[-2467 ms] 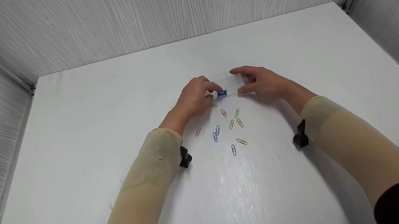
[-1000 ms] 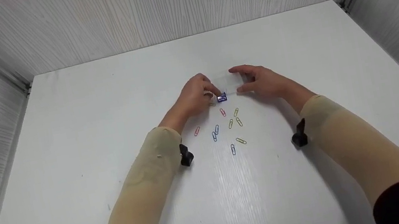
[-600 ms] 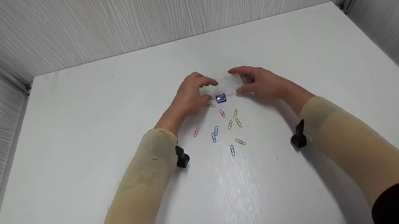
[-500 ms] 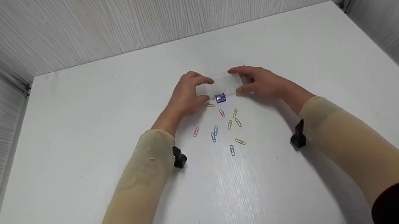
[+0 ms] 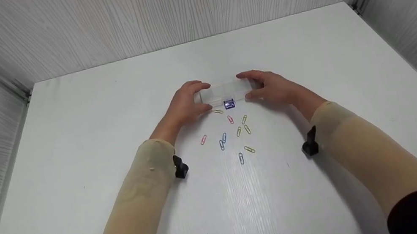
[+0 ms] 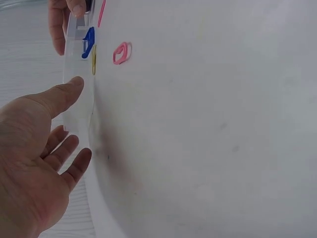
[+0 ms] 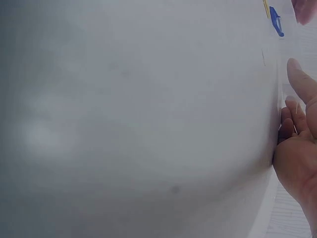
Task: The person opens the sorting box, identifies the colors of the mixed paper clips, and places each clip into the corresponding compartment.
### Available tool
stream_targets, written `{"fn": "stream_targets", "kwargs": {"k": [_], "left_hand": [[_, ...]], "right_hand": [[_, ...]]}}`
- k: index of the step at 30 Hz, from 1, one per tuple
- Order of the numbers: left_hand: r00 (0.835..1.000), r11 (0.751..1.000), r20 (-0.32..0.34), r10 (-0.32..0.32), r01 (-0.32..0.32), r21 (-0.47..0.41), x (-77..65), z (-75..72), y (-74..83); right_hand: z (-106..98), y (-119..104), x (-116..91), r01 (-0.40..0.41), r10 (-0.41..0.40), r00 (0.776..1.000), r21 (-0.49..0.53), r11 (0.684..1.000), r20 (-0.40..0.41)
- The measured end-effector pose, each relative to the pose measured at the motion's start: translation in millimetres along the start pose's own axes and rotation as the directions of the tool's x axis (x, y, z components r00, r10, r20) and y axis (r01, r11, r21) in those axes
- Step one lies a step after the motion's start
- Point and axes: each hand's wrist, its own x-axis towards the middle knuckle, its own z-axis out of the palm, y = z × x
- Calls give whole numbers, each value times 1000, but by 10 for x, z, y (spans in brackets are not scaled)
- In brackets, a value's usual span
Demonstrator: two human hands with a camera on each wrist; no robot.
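A clear plastic box (image 5: 229, 88) with a blue latch (image 5: 229, 104) on its front side lies near the middle of the white table. My right hand (image 5: 271, 85) grips its right end, thumb at the front and fingers at the back. At the left end my left hand (image 5: 186, 103) spans the box the same way. In the left wrist view the thumb (image 6: 69, 94) of that hand overlaps the box's front wall, with the other fingers spread past the corner. Just before the box lies a yellow paperclip (image 5: 218, 111), with a pink paperclip (image 5: 230, 119) close by.
Several paperclips lie scattered nearer me: a pink paperclip (image 5: 203, 139), overlapping blue paperclips (image 5: 222, 145), a single blue paperclip (image 5: 241, 158) and several yellow ones, including a yellow paperclip (image 5: 249, 149). Wood-grain panels (image 5: 180, 6) stand behind and at both sides of the white table (image 5: 70, 158).
My left hand has left the blue latch and moved left to the box's left end. The latch has swung outward, toward me. My right hand has stayed at the right end.
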Motion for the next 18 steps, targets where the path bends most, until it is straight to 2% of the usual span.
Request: {"fn": "stream_targets", "kwargs": {"k": [10,18], "left_hand": [[1000,999,7,-9,10,-43,-14,-13,-14],[999,998,20,-33,34,-58,-24,-41,-11]], "right_hand": [[-14,-15,-12,9,-9,1000,32,999,0],[-16,1,-5,13,-14,1000,17,1000,4]]}}
